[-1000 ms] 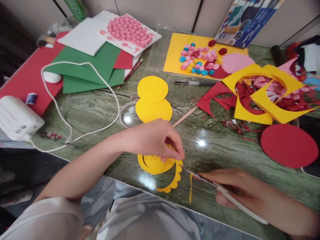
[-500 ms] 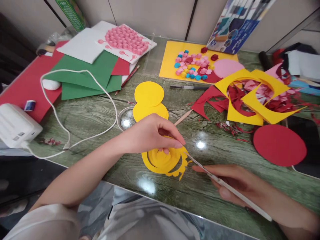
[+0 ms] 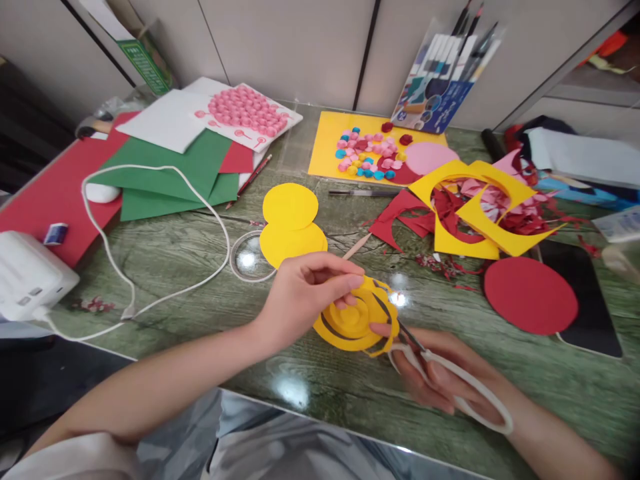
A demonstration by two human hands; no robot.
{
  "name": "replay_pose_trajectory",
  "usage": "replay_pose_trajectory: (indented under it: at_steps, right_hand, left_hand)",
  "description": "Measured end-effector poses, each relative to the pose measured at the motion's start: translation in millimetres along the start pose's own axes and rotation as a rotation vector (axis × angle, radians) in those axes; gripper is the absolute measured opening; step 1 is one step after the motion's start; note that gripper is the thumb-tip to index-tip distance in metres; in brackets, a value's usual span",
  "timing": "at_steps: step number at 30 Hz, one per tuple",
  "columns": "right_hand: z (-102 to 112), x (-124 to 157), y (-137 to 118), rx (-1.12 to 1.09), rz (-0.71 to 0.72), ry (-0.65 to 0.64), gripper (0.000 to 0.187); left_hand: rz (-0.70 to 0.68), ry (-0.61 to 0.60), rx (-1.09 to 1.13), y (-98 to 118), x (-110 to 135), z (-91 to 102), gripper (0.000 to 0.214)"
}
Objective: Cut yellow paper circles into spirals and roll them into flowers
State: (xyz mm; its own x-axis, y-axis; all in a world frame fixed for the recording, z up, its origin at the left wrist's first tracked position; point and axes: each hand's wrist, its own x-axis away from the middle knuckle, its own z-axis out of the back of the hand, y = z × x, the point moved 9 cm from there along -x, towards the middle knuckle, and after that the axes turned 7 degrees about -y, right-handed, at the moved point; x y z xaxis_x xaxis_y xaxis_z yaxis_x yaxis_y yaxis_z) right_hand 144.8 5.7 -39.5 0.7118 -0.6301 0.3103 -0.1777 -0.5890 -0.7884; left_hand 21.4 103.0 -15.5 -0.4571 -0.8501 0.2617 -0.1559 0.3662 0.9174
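Between thumb and fingers my left hand (image 3: 313, 293) pinches the upper edge of a yellow paper spiral (image 3: 350, 327), its outer rim partly cut wavy. My right hand (image 3: 440, 367) is closed around white-handled scissors (image 3: 470, 387); one of its fingers reaches over the spiral's right side. The scissor blades lie at the spiral's right edge, and their tips are hidden by the paper. Just behind my left hand, two overlapping yellow paper circles (image 3: 291, 207) lie on the table. A roll of tape (image 3: 245, 257) sits to the left of them.
Yellow cut-out sheets (image 3: 530, 233) lie over red and pink scraps at right, near a red paper circle (image 3: 530, 295) and a black phone (image 3: 595, 300). Small paper rosettes (image 3: 373, 150) rest on a yellow sheet behind. A white cable (image 3: 183, 287) loops across the left.
My view has shifted. The paper spiral is lifted and turned, its wavy edge now lower right. My right hand has turned the scissors so both handle loops show, and a finger now touches the paper.
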Motion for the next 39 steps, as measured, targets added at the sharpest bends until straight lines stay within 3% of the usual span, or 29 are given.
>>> replay_pose_trajectory:
  at_steps: [6,15,24,39]
  right_hand:
    - [-1.5,-4.4,4.2,0.036,0.064,0.060,0.043]
    - [3.2,-6.5,11.1,0.043,0.082,0.109,0.048]
    - [3.9,-2.7,7.1,0.056,0.011,0.140,0.046]
    - [3.6,-3.3,4.4,0.058,0.037,0.132,0.042]
  left_hand:
    - [-0.076,0.083,0.103,-6.2,9.1,-2.8,0.005]
    - [-0.069,0.015,0.224,-13.7,10.7,-12.4,0.005]
    - [-0.070,0.005,0.161,-7.2,8.9,-9.0,0.004]
    - [-0.057,-0.005,0.140,-6.6,7.7,-7.6,0.002]
